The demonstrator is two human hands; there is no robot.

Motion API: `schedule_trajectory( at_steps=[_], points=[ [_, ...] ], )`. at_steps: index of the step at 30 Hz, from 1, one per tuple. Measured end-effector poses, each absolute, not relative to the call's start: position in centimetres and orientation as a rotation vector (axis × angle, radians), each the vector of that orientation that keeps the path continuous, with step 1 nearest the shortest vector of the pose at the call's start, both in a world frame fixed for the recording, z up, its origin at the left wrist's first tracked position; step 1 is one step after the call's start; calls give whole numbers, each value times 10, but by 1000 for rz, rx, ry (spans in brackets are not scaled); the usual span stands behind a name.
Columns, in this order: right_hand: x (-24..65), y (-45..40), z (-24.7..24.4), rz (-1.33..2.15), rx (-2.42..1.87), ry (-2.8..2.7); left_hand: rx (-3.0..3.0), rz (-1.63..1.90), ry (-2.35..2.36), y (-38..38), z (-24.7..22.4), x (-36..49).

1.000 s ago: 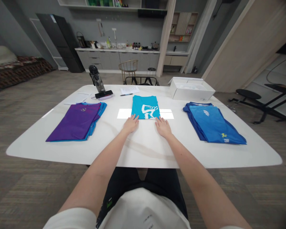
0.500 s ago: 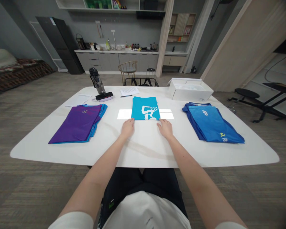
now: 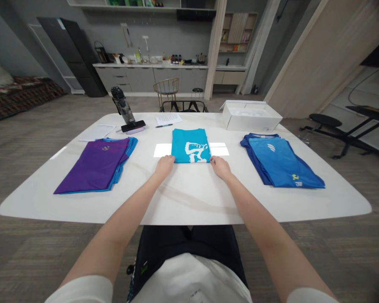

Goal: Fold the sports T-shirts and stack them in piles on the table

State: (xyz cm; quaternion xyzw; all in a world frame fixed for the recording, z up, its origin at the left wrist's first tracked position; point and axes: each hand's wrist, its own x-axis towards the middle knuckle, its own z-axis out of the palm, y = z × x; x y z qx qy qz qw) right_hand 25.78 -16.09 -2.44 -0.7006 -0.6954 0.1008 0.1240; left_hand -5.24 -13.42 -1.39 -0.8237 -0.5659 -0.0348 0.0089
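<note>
White-printed turquoise garment (image 3: pixel 190 145); purple garment (image 3: pixel 93 165); white table (image 3: pixel 192 198).

- Top (image 3: pixel 189 271): white; short, loose sleeves (image 3: pixel 82 290) are seen at both arms, and the front is softly creased.
- Print (image 3: pixel 195 293): dark, set on the top's front, too small to be read.
- Trousers (image 3: pixel 162 244): very dark; the left side is marked with a green patch (image 3: pixel 144 267).
- Hands (image 3: pixel 164 166): left bare, as are the forearms (image 3: pixel 126 223).
</note>
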Motion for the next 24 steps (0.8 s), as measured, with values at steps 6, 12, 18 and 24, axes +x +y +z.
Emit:
schedule_trajectory(
  at_steps=[6,12,18,24],
  points=[
    [267,-232,-19,339,-1946,-2106,-2768,-134,-1737,-199,-16,-78],
    [262,-311,-14,445,-1877,-2169,-2833,-121,-1758,-282,-13,-88],
    [264,-349,-8,554,-1828,-2169,-2866,-67,-1733,-325,-11,-93],
    [264,-306,-3,601,-1824,-2172,-2921,-79,-1672,-290,9,-86]
  ],
)
